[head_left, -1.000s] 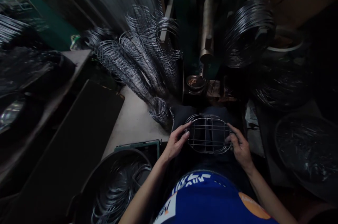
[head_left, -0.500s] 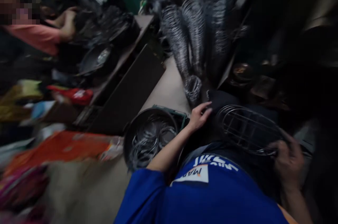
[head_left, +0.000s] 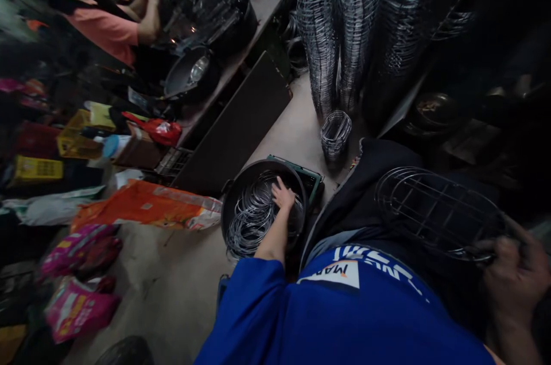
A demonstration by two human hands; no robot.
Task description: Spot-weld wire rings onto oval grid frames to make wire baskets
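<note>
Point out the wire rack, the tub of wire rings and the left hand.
wire rack (head_left: 434,213), head view, on its crossing middle wires.
tub (head_left: 227,204), head view, on its dark left rim.
left hand (head_left: 283,195), head view, on the back of the hand.

1. This is a small metal-wire workshop: tall stacks of wire baskets (head_left: 340,26) stand beyond the left hand (head_left: 283,195).
2. A black tub of wire rings (head_left: 258,210) is under that hand.
3. A second worker (head_left: 107,26) sits at a cluttered table (head_left: 241,55) far to its left.
</note>
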